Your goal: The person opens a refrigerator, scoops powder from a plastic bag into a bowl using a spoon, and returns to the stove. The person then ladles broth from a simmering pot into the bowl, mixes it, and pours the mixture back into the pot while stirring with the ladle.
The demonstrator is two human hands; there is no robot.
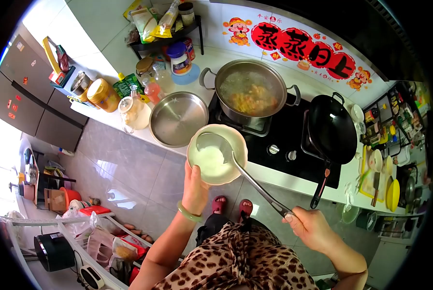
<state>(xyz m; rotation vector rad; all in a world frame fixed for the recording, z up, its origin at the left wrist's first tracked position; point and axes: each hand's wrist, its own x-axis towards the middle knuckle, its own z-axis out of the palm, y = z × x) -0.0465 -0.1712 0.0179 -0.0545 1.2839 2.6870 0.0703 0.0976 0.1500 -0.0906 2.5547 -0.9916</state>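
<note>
My left hand (195, 186) is closed on the rim and side of a pale bowl (242, 150), which has a whitish liquid or paste (211, 164) in its bottom. My right hand (313, 227) grips the handle end of a metal ladle (262, 186). The ladle's head is inside the bowl, over the white contents. Just beyond the bowl, a two-handled steel pot (250, 115) stands on the left burner, with steaming broth and yellowish and pinkish pieces in it. Left of the pot, a round steel pan or lid (178, 118) lies on the counter.
A black wok (332, 128) sits on the right burner, its handle (320, 188) jutting past the counter edge. Jars and bottles (153, 89) crowd the left counter. A knife (376, 188) lies on a yellow board at right. A white rack (81, 237) stands at lower left.
</note>
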